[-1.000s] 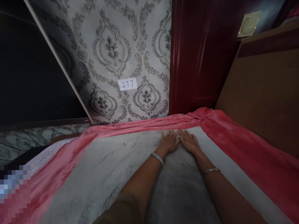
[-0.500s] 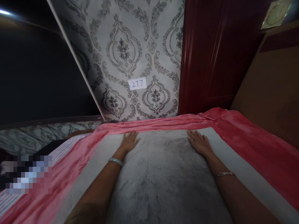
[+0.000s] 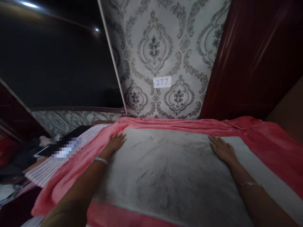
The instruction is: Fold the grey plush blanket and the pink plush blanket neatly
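A large mottled grey sheet (image 3: 165, 164) lies spread over a pink-red blanket (image 3: 139, 217); its exact material I cannot tell. My left hand (image 3: 115, 142) rests at the sheet's far left corner, palm down with fingers apart. Over at the far right, my right hand (image 3: 223, 149) lies flat, fingers stretched out, where the grey meets a pale strip (image 3: 260, 176) running along the right side. Each wrist wears a bangle. Neither hand grips anything. My forearms hide parts of the sheet's two sides.
Behind the blanket is a patterned wall with a paper label (image 3: 162, 82) reading 277. A big dark screen (image 3: 59, 63) stands at left, a dark red wooden panel (image 3: 248, 56) at right. Striped cloth (image 3: 44, 170) and a blurred-out patch lie left of the blanket.
The view has swung left, and the sheet's near edge now shows with blanket in front of it. The pale strip along its left side no longer shows. My left hand is at the sheet's corner.
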### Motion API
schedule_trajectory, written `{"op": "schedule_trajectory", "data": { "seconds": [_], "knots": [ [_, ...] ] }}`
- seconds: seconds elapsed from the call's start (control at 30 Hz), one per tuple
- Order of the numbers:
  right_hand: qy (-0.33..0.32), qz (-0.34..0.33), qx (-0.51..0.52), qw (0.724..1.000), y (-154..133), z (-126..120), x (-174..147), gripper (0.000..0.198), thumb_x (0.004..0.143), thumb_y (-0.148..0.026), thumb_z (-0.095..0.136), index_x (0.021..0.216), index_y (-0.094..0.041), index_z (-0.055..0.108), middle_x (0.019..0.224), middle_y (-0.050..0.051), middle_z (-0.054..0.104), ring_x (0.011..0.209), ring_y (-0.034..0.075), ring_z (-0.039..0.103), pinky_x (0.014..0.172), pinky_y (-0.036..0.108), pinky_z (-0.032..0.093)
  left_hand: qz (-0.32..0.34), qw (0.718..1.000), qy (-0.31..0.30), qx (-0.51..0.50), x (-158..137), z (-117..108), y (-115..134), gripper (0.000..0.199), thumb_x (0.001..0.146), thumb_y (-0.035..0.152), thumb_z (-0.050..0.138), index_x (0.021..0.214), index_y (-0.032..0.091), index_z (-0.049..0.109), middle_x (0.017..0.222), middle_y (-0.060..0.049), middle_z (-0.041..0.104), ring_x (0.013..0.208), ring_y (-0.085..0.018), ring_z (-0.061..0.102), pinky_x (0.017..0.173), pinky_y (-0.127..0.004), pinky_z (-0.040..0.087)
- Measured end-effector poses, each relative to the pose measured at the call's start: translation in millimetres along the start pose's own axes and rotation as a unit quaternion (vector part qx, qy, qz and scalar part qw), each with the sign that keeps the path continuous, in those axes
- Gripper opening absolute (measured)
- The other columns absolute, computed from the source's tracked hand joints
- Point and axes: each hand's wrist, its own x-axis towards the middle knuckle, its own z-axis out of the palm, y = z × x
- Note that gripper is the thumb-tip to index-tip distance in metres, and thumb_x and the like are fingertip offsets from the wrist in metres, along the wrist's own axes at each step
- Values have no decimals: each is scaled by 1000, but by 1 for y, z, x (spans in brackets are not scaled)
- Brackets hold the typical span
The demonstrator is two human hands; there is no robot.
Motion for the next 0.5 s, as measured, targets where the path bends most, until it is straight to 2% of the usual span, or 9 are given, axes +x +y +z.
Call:
{"op": "schedule_trajectory", "data": {
  "seconds": [0.07,0.13,0.2,0.3,0.4,0.5],
  "knots": [
    [-12,6,3,1000,-3,-7,0,62,100,-36,19,157,-21,39,163,7,37,151,27,31,121,56,28,0,1000,9,2,-14,-5,14,57,102,48,30,150,25,50,166,-11,32,154,-36,23,120,-65,17],
    [-27,13,4,1000,-9,-17,0,61,100,-36,21,156,-22,42,161,9,41,149,29,35,118,59,33,25,1000,19,-1,-32,-8,41,59,102,51,29,150,23,49,168,-10,25,156,-35,17,122,-63,11],
    [-41,17,5,999,-21,-29,-4,62,100,-41,23,155,-22,43,160,12,42,147,34,39,113,63,38,113,993,13,-23,-54,-7,80,60,102,52,30,154,26,42,169,-9,24,157,-31,15,124,-60,9],
    [-35,-23,-2,999,-45,-40,-24,65,100,-51,24,157,-24,39,164,13,35,150,37,31,112,67,36,260,962,3,-80,-94,5,144,65,101,57,31,157,25,36,169,-12,23,157,-30,16,124,-60,9],
    [-33,-88,-14,996,-64,-33,-62,66,99,-53,25,157,-26,40,166,10,31,151,38,28,113,68,35,340,934,1,-111,-132,23,189,70,99,61,33,158,23,33,168,-14,26,156,-33,19,123,-63,11],
    [-27,-117,-15,993,-66,-14,-96,70,96,-56,24,157,-25,40,163,11,37,148,40,34,111,69,35,332,933,30,-134,-154,36,199,74,99,64,32,159,22,31,168,-15,24,156,-35,14,123,-65,11]
  ]
}}
